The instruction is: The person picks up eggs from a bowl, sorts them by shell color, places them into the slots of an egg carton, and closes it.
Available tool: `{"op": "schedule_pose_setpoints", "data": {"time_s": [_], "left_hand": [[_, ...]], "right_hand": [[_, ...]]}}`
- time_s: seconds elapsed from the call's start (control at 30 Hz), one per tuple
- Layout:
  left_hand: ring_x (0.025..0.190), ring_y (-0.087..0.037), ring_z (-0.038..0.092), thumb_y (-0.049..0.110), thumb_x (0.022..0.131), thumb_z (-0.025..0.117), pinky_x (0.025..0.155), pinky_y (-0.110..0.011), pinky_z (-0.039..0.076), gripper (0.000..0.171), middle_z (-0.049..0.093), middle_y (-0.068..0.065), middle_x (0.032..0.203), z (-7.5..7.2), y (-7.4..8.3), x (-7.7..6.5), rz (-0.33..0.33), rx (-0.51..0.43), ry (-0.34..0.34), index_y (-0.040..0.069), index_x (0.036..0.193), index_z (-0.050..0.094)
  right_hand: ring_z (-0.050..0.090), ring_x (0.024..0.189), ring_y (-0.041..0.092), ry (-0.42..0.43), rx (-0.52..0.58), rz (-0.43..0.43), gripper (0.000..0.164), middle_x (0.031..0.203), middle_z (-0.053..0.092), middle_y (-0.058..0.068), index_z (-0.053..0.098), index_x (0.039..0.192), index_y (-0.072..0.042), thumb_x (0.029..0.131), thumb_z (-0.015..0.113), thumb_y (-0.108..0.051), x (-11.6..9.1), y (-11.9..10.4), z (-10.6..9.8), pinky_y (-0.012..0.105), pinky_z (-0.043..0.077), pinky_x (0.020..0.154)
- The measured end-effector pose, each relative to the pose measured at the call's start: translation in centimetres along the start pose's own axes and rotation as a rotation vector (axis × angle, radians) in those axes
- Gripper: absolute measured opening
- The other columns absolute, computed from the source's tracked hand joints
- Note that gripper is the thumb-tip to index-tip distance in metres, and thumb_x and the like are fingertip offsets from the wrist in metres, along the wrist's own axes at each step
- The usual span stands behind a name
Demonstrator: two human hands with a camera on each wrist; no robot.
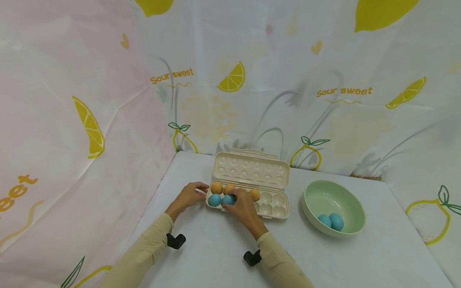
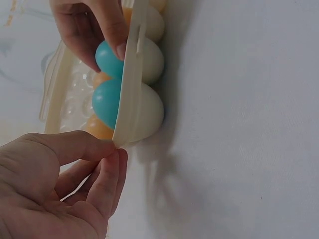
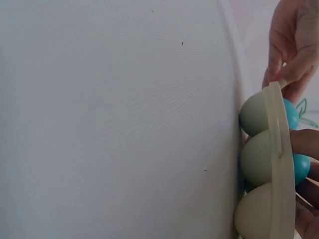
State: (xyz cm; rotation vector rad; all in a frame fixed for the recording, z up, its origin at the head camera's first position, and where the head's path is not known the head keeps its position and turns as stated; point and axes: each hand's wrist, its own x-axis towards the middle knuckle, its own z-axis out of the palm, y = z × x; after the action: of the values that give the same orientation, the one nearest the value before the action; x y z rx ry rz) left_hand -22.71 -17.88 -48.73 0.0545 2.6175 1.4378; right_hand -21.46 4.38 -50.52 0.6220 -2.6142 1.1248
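A cream plastic egg carton [image 1: 282, 200] lies on the table with its lid [image 1: 251, 167] raised. My left hand [image 1: 189, 196] pinches its left corner between thumb and fingers; the left wrist view shows the grip on the rim. My right hand [image 1: 245, 208] holds a blue egg [image 1: 227, 199] at the second cup of the front row. Left of that sits another blue egg [image 2: 106, 103] in the corner cup. Several orange eggs, such as the corner one [image 1: 217, 187] and the one [image 1: 254, 195] farther right, fill back-row cups. My right hand hides part of this row.
A pale green bowl [image 1: 335, 192] stands right of the carton, with two blue eggs, one [image 1: 324, 220] beside the other [image 1: 336, 221]. White cloth covers the table [image 1: 216, 256]. Lemon-printed sheets [image 1: 270, 80] hang behind and to the sides.
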Motion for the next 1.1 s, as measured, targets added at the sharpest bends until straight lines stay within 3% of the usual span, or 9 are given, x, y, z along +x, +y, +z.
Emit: {"op": "schedule_pose_setpoints", "data": {"time_s": [0.3, 0.53, 0.63, 0.8, 1.1], "left_hand": [[0.088, -0.022, 0.064, -0.003, 0.082, 0.066, 0.075, -0.035, 0.05, 0.037, 0.066, -0.012, 0.104, 0.1, 0.0, 0.0, -0.007, -0.012, -0.007, -0.002, 0.119, 0.065], [0.09, -0.023, 0.064, -0.003, 0.083, 0.066, 0.077, -0.036, 0.051, 0.037, 0.066, -0.011, 0.105, 0.1, 0.2, -0.1, -0.02, -0.015, -0.008, -0.002, 0.12, 0.065], [0.09, -0.022, 0.063, -0.002, 0.084, 0.066, 0.077, -0.036, 0.051, 0.037, 0.066, -0.01, 0.105, 0.1, 0.2, -0.1, -0.03, -0.01, -0.003, -0.001, 0.121, 0.065], [0.09, -0.023, 0.064, -0.003, 0.084, 0.065, 0.076, -0.036, 0.05, 0.037, 0.066, -0.01, 0.105, 0.2, 0.1, -0.1, -0.029, -0.007, 0.0, -0.001, 0.12, 0.065], [0.091, -0.023, 0.064, -0.002, 0.084, 0.066, 0.078, -0.037, 0.051, 0.037, 0.067, -0.01, 0.106, 0.2, 0.2, -0.2, -0.035, -0.011, 0.006, 0.0, 0.121, 0.065]], "right_hand": [[0.064, 0.088, 0.02, 0.008, 0.017, -0.039, 0.037, 0.095, 0.069, 0.008, 0.073, 0.1, 0.002, 0.071, 0.088, -0.014, -0.3, 0.0, -0.5, 0.031, 0.053, 0.076], [0.067, 0.082, 0.027, 0.039, 0.03, -0.101, 0.031, 0.092, 0.069, 0.013, 0.072, 0.096, 0.003, 0.072, 0.086, -0.008, -0.1, 0.0, -3.0, 0.037, 0.055, 0.072], [0.067, 0.081, 0.031, 0.073, 0.023, -0.128, 0.03, 0.091, 0.069, 0.016, 0.071, 0.096, 0.005, 0.071, 0.086, -0.003, 0.1, 0.6, -4.6, 0.039, 0.056, 0.069], [0.067, 0.084, 0.033, 0.113, -0.01, -0.093, 0.028, 0.092, 0.068, 0.017, 0.071, 0.096, 0.004, 0.071, 0.083, 0.002, -0.1, 2.0, -8.0, 0.04, 0.056, 0.07], [0.067, 0.081, 0.034, 0.197, -0.179, -0.031, 0.029, 0.091, 0.068, 0.019, 0.071, 0.094, 0.005, 0.067, 0.082, 0.006, -2.0, 6.2, -15.0, 0.042, 0.056, 0.068]]}}
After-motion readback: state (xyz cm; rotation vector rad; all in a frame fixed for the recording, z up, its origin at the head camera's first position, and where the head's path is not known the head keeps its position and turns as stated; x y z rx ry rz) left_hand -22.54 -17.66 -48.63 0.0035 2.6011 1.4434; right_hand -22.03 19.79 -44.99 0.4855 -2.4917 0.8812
